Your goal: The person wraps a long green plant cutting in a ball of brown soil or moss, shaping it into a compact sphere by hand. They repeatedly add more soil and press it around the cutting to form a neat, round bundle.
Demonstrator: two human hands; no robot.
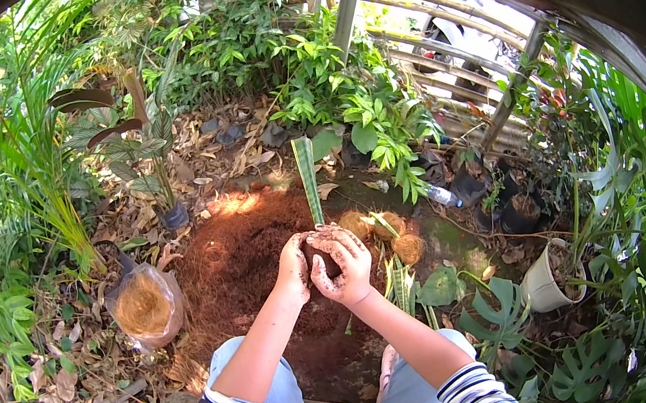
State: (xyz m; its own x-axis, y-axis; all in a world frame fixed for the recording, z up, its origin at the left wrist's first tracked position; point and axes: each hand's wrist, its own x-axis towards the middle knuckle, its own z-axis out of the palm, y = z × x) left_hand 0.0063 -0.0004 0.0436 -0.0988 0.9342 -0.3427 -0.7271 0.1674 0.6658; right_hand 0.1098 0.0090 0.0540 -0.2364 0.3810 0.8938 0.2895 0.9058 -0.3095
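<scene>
My left hand (294, 269) and my right hand (343, 262), both smeared with dark soil, are cupped together around a clump of soil or fibre (328, 264). From the top of the clump rises an upright snake plant leaf cutting (308, 181) with yellow-green edges. Beneath my hands lies a mound of reddish-brown coir and soil (231, 268). Right of my hands are several round fibre-wrapped balls (409, 248), one with a leaf piece across it. More snake plant leaves (401, 287) lie just below them.
A clear plastic bag of coconut fibre (143, 308) stands at the left. At the right are a tilted white pot (545, 286), black plant bags (517, 214) and a plastic bottle (442, 195). A potted plant (173, 215) stands beyond the mound. A bamboo fence (440, 60) runs behind.
</scene>
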